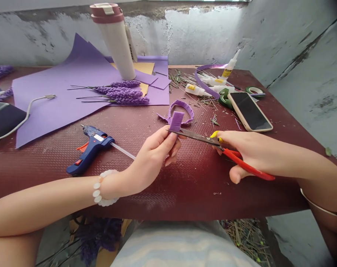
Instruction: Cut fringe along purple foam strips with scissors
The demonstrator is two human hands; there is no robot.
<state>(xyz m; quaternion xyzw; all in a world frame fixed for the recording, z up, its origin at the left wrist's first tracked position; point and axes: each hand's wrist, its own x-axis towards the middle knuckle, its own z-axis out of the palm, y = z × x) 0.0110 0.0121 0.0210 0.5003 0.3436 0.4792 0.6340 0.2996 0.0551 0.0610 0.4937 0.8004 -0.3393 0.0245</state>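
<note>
My left hand [154,157] pinches a small folded strip of purple paper [176,121] upright above the dark red table [163,185]. In my right hand [246,150] are red-handled scissors [213,142], fingers through the loops. Their blades reach left and meet the lower edge of the purple strip. Just behind the strip a curled length of fringed purple paper [182,107] lies on the table.
A blue glue gun [90,148] lies at the left front. Purple paper sheets [59,92] carry finished paper lavender stems [124,94]. A tall tumbler [115,40] stands at the back. A phone [249,111], glue bottles [210,83], tape rolls [254,91] and wire scraps sit at the right.
</note>
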